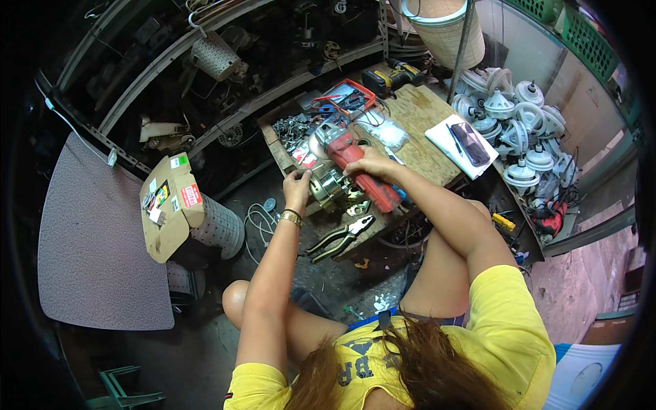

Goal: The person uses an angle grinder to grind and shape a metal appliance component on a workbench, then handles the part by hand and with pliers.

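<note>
My right hand (369, 162) is wrapped round a red angle grinder (378, 191), whose silver head and disc point away from me over the wooden work table (437, 162). My left hand (296, 181) grips the near left side of a round, shiny metal part (328, 186), with small metal pieces beside it. The grinder's disc (318, 145) is just beyond that part; whether they touch I cannot tell. Pliers with dark handles (342, 239) lie at the table's near edge. Loose hardware (290, 133) is heaped at the back left of the table.
Beyond lie a red-rimmed tray (367, 96), a yellow drill (400, 76) and a phone (468, 145) on white cloth. White plastic parts (519, 119) pile up at right. Shelving (280, 85) runs behind. A cardboard box (167, 219) on a perforated drum stands left.
</note>
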The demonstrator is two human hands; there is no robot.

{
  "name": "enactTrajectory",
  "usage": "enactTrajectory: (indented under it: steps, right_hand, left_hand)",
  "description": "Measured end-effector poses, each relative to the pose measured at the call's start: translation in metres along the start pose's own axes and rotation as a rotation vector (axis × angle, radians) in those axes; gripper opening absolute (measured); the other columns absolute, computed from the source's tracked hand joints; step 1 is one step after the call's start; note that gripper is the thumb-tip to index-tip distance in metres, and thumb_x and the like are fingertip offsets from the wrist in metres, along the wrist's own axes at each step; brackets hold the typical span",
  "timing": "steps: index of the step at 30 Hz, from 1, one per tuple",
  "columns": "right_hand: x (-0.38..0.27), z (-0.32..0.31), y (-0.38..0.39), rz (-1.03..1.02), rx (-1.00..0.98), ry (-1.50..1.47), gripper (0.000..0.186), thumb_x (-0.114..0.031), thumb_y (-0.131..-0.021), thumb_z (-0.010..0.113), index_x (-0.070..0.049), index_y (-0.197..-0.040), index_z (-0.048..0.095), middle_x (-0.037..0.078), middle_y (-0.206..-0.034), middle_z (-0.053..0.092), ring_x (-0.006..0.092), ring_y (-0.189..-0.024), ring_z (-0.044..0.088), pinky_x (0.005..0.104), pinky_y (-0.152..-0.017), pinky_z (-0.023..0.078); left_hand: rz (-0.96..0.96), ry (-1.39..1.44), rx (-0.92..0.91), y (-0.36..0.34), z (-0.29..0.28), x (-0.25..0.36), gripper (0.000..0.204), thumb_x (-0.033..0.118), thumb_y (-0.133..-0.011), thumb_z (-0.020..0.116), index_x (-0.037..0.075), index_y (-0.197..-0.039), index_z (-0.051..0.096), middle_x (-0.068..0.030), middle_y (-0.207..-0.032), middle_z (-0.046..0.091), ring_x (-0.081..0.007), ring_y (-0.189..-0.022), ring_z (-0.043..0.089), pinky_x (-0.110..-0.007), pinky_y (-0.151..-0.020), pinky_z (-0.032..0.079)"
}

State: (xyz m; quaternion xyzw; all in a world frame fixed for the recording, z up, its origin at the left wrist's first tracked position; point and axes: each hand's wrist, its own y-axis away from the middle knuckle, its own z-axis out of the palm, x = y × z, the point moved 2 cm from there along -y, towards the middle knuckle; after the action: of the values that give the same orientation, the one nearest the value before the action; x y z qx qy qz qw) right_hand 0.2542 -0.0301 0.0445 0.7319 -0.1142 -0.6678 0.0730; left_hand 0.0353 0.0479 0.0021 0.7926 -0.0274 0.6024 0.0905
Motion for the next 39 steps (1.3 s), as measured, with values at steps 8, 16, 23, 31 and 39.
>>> enactTrajectory:
  steps: [8,16,23,31,39]
  right_hand:
    - [-0.007,-0.011,0.008,-0.011,0.004,-0.022,0.063,-0.021,-0.06,0.081,-0.001,-0.114,0.057,0.012,-0.1,0.063,0.0217,-0.085,0.063,0.0344,-0.076,0.052]
    - [0.001,-0.009,0.021,0.003,-0.077,-0.003,0.061,-0.02,-0.061,0.08,-0.001,-0.114,0.057,0.012,-0.1,0.063,0.0206,-0.084,0.063,0.0341,-0.076,0.053]
    - [0.008,-0.004,0.014,0.011,-0.084,0.014,0.058,-0.021,-0.062,0.08,-0.001,-0.111,0.058,0.01,-0.093,0.064,0.019,-0.08,0.063,0.033,-0.073,0.053]
    - [0.01,-0.002,0.006,0.028,-0.083,-0.038,0.056,-0.02,-0.062,0.079,0.0,-0.11,0.057,0.011,-0.09,0.064,0.0187,-0.072,0.064,0.0325,-0.066,0.054]
    - [0.003,0.003,0.002,0.033,-0.072,-0.039,0.057,-0.02,-0.061,0.079,0.001,-0.11,0.056,0.012,-0.09,0.064,0.0192,-0.073,0.064,0.0328,-0.067,0.053]
  left_hand:
    - [0.03,0.072,-0.031,-0.003,-0.012,-0.002,0.025,0.014,-0.081,0.069,-0.006,-0.095,0.067,-0.0058,-0.084,0.067,-0.0116,-0.072,0.059,-0.026,-0.066,0.046]
    - [0.006,0.1,-0.049,-0.004,-0.011,0.0,0.025,0.012,-0.08,0.07,-0.006,-0.097,0.067,-0.0068,-0.087,0.067,-0.0131,-0.076,0.059,-0.026,-0.071,0.046]
    - [-0.022,0.17,-0.062,-0.009,-0.007,-0.006,0.023,0.011,-0.08,0.07,-0.005,-0.097,0.067,-0.007,-0.087,0.067,-0.0131,-0.077,0.06,-0.026,-0.072,0.046]
    - [-0.031,0.192,-0.059,-0.009,-0.002,-0.004,0.024,0.01,-0.08,0.069,-0.005,-0.099,0.067,-0.007,-0.09,0.067,-0.0131,-0.08,0.06,-0.026,-0.075,0.047]
    - [-0.041,0.232,-0.066,-0.011,-0.003,-0.01,0.023,0.009,-0.081,0.069,-0.005,-0.099,0.067,-0.0066,-0.089,0.067,-0.0126,-0.077,0.06,-0.026,-0.072,0.047]
